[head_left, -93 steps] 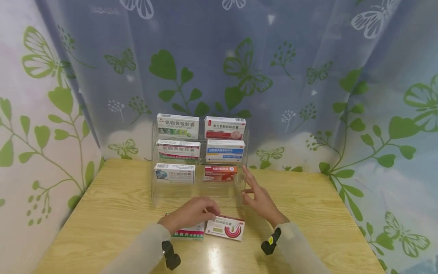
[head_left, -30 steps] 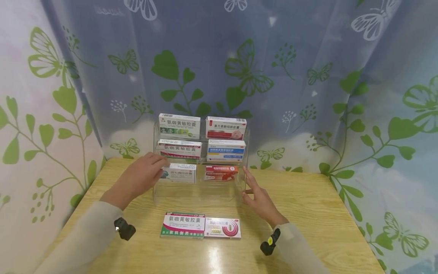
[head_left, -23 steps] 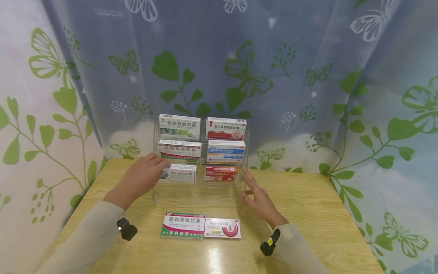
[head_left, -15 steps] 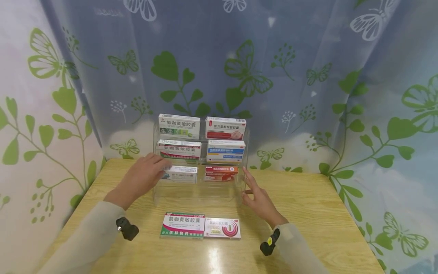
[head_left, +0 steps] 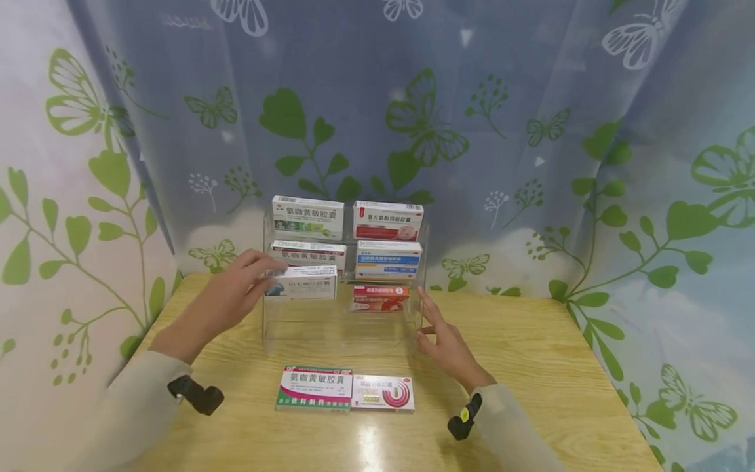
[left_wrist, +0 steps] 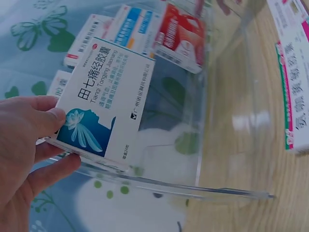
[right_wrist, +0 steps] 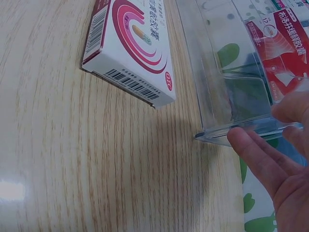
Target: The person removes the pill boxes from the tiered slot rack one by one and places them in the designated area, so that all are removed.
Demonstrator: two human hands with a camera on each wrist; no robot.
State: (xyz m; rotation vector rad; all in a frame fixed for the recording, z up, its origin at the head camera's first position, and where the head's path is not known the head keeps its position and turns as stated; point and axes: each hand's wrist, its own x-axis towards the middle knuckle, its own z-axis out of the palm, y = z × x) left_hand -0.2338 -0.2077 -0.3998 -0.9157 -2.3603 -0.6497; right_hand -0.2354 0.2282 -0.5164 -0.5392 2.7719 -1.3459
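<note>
— So, what is the left hand (head_left: 236,288) doing?

— It reaches forward from the left edge of the table (head_left: 560,367), forearm stretched toward the clear acrylic rack (head_left: 342,328). Its thumb and fingers (left_wrist: 46,121) pinch the left end of a white and blue medicine box (head_left: 303,283). The thumb lies on the printed face and the other fingers curl underneath.

— Where is that box?

— At the rack's left side, lifted above the bottom tier and tilted. In the head view it hangs in front of the middle-tier box (head_left: 309,250). In the left wrist view its lower edge sits just over the rack's front wall.

— And the right hand (head_left: 445,337)?

— It rests at the rack's right front corner, palm turned inward, fingers (right_wrist: 256,154) nearly straight and spread. The fingertips touch the rack's side wall at its base. It holds nothing.

— What else is on the rack?

— A red and white box (head_left: 380,298) on the bottom tier at the right, a blue and white box (head_left: 388,259) above it, and two more boxes on the top tier.

— Anything on the table itself?

— Two boxes lie flat, side by side and touching, near the front edge between the forearms: a green and pink box (head_left: 314,388) on the left, a white box with pink rings (head_left: 383,393) on the right. A small black camera is strapped to each wrist.
</note>
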